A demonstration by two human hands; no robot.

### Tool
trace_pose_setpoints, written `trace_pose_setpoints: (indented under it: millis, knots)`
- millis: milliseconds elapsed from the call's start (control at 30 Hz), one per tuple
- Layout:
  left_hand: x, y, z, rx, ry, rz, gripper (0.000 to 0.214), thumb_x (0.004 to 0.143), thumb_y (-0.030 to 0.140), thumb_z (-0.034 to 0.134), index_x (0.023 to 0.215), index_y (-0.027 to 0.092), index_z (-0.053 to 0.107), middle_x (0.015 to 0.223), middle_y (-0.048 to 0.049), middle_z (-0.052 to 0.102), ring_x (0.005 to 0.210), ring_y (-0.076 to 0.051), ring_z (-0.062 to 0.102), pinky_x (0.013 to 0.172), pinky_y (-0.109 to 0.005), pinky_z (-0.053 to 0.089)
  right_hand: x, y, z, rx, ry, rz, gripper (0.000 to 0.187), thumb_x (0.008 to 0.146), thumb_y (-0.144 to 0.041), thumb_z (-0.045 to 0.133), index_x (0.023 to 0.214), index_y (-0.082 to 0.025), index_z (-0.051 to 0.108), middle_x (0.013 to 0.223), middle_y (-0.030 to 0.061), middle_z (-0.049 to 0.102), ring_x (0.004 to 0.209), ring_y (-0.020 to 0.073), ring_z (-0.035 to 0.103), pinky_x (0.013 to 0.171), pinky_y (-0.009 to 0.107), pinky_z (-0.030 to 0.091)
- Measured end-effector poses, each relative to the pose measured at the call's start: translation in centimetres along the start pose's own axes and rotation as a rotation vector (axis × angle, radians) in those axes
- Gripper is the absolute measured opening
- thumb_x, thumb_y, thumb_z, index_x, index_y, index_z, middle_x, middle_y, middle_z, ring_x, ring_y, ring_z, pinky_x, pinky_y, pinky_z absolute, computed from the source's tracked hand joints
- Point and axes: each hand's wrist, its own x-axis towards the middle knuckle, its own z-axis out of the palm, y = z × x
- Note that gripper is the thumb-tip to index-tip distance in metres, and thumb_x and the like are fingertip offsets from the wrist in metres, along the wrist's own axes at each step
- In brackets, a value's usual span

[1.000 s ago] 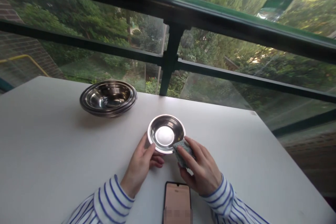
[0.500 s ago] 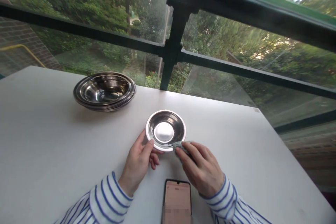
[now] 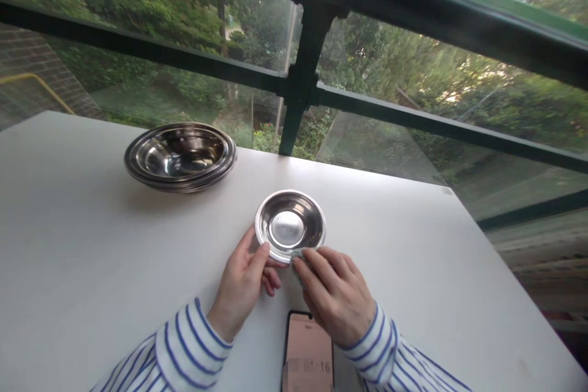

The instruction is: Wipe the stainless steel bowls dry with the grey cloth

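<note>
- Steel bowl [image 3: 290, 226]: small, shallow, polished, with a rolled bright rim, smooth curved wall and a pale glare on the round floor. No dent or stain made out at this resolution.
- Orientation: mouth upward. Round outline, so no long axis. Any slight tilt impossible to judge from this view.
- Location: on the counter [image 3: 82, 245], near the front edge of the view, ahead of both hands. Contact between base and counter hidden.
- Left hand [image 3: 241, 275]: closed around the near-left rim, thumb on top, curled fingers beneath, gripping the bowl.
- Right hand [image 3: 335, 294]: fingers and thumb closed in a pinch on a grey-green cloth [image 3: 297, 259], mostly hidden within the hand.
- Cloth contact: pressed against the near-right rim, touching the outer wall.
- Nearby: stacked bowls [image 3: 179, 156], also steel, upper left on the counter, well apart from the hands.
- Phone [image 3: 307, 343]: flat on the counter just below the right hand, pink screen partly blurred.
- Striped sleeves [image 3: 193, 349]: white with blue bands, on both forearms.
- Beyond the counter: dark railing [image 3: 303, 79] and glass panels.
</note>
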Motion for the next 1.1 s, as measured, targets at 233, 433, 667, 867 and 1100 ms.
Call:
trace_pose_setpoints:
  millis: [233,433,667,867,1100]
  knots:
    - [0.0,-0.1,0.0,-0.006,0.002,-0.003,0.064,0.074,0.034,0.056,0.13,0.015,0.032,0.052,0.0022,0.06,0.036,-0.011,0.051,0.032,-0.018,0.038,-0.2,0.2,0.0,-0.002,0.005,0.053,0.029,0.082,-0.015,0.042,0.103,-0.012,0.062,0.1,0.0115,0.063,0.092,0.0231,0.05,0.073,0.035,0.043]
    - [-0.1,-0.1,0.1,-0.017,0.001,-0.005,0.063,0.075,0.032,0.055,0.131,0.015,0.032,0.051,0.0022,0.06,0.037,-0.01,0.05,0.033,-0.017,0.039,-0.1,-0.5,0.1,-0.013,-0.008,-0.018,0.03,0.082,-0.016,0.048,0.109,-0.01,0.06,0.108,0.01,0.061,0.093,0.0229,0.05,0.075,0.035,0.042]
    - [-0.1,-0.4,0.1,-0.012,-0.012,-0.007,0.062,0.076,0.034,0.054,0.131,0.016,0.031,0.052,0.0026,0.06,0.037,-0.011,0.05,0.033,-0.018,0.039,-0.2,-0.8,0.4,-0.014,0.013,0.036,0.031,0.081,-0.017,0.047,0.108,-0.009,0.06,0.106,0.0119,0.062,0.092,0.0254,0.049,0.074,0.036,0.043]
    - [0.0,-0.5,0.0,-0.007,-0.014,0.009,0.061,0.076,0.033,0.055,0.13,0.015,0.033,0.049,0.0032,0.058,0.036,-0.011,0.048,0.033,-0.018,0.038,-0.3,-1.1,0.8,0.005,-0.014,0.023,0.034,0.082,-0.02,0.046,0.112,-0.009,0.058,0.109,0.0119,0.059,0.094,0.0242,0.048,0.074,0.036,0.044]
    - [-0.1,-0.2,0.0,-0.034,0.015,0.016,0.058,0.074,0.031,0.055,0.127,0.013,0.038,0.048,0.0029,0.057,0.036,-0.011,0.049,0.033,-0.018,0.038,-0.5,-1.1,0.6,0.055,0.011,0.01,0.038,0.08,-0.019,0.046,0.114,-0.005,0.057,0.113,0.0135,0.058,0.097,0.0261,0.046,0.077,0.037,0.045]
